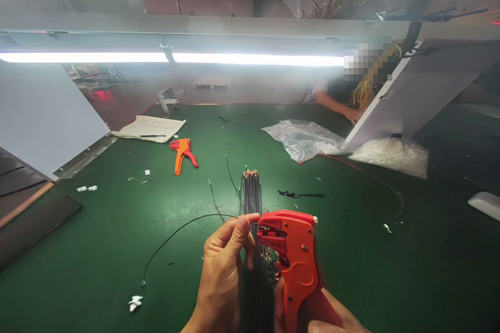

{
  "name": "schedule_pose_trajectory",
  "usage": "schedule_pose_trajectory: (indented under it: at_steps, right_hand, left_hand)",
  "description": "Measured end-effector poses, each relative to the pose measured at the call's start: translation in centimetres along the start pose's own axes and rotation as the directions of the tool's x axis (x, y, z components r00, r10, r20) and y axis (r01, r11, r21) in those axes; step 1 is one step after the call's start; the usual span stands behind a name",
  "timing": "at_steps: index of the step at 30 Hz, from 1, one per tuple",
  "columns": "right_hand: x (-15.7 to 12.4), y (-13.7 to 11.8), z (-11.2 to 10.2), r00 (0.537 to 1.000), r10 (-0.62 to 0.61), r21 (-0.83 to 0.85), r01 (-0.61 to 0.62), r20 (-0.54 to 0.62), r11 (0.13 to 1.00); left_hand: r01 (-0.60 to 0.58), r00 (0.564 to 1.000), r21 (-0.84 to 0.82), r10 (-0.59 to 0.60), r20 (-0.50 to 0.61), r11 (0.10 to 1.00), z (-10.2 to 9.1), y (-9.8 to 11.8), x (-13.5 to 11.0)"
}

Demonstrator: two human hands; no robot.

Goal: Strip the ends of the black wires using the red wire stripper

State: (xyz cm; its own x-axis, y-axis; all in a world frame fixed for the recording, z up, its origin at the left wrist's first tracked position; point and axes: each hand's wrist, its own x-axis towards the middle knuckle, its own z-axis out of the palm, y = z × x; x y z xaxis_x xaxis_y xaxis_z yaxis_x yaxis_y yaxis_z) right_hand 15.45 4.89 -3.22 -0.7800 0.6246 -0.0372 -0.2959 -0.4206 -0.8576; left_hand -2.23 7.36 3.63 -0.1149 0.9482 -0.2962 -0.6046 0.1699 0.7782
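Observation:
My left hand (pixel 226 260) pinches a thin black wire (pixel 183 225) near one end, and that end points into the red jaws of an orange-and-red wire stripper (pixel 300 255). The wire's other end curves away to the left and down, close to a small white piece (pixel 135 303). Wrapped round the stripper's handles is my right hand (pixel 332 312), partly cut off by the lower edge. Beneath both hands lies a thick bundle of black wires (pixel 252 192) with bare copper ends at its far side. Whether the jaws are closed on the wire I cannot tell.
A second wire stripper (pixel 183 156) lies farther back, near a paper sheet (pixel 150 127) with a pen. Clear plastic bags (pixel 304 138) and black cable ties or wires (pixel 300 194) rest to the right. Across the green table (pixel 117 229), a co-worker's arm (pixel 334 103) reaches in.

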Motion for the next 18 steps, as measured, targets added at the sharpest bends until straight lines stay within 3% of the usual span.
schedule_pose_trajectory:
  at_steps: [12,18]
  right_hand:
    - [-0.3,1.1,-0.6,0.998,-0.039,-0.034,0.041,0.04,0.999]
    - [-0.6,2.1,-1.3,1.0,-0.009,-0.051,0.01,0.023,0.999]
  left_hand:
    - [0.023,0.999,-0.085,-0.019,0.049,0.996,-0.3,-0.1,0.2]
    - [0.018,0.999,-0.027,-0.017,0.039,0.999,-0.5,-0.1,0.1]
